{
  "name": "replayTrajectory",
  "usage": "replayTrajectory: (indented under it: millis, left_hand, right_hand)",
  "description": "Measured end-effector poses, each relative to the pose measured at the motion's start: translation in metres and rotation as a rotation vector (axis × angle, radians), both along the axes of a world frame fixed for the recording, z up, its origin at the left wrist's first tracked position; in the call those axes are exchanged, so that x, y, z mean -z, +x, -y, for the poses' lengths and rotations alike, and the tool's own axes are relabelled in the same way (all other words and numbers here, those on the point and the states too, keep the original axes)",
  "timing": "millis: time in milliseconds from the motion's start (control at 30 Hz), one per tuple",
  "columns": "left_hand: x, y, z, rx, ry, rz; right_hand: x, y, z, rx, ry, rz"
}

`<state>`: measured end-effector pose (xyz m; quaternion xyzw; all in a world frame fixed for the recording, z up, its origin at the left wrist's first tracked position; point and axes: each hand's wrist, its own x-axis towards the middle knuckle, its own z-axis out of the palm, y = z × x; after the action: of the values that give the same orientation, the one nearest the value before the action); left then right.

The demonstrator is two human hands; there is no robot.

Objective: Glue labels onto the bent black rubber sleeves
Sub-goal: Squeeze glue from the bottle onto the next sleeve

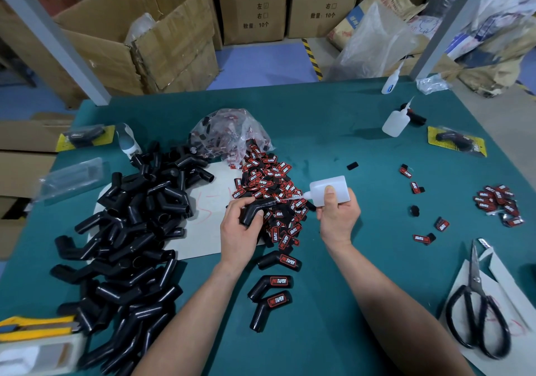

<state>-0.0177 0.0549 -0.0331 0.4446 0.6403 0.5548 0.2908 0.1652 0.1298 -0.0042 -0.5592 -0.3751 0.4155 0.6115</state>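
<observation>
Head view. Our left hand [240,225] grips one bent black sleeve [255,210], with fingers and thumb curled round its lower arm. The sleeve sits above the near edge of the heap of labels [272,184].

Our right hand [338,216] holds a white bottle [327,191] tipped on its side, the thumb pressed on its wall. The nozzle points left at the sleeve's upper arm. We cannot tell whether the tip touches the rubber.

The labels are red and black and lie loose on the green tabletop [362,288], spilling from a clear bag [229,132] behind them. A smaller cluster of labels lies well apart at the right, with a few strays between.

The bare sleeves [130,230] form a large heap left of the hands, partly on a pale card [214,196].

Three labelled sleeves [271,284] lie near us between the forearms, one behind another, labels up.

The scissors [475,312] rest shut on white paper at the near right. Two spare bottles [396,120] stand at the far right of the tabletop.
</observation>
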Motion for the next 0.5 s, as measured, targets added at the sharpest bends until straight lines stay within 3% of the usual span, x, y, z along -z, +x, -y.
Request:
replayTrajectory:
  millis: [500]
  left_hand:
    - [0.0007,-0.0006,-0.0016,0.005,0.003,-0.017]
  right_hand:
    - [0.0021,-0.0037,0.0020,-0.022,0.011,0.018]
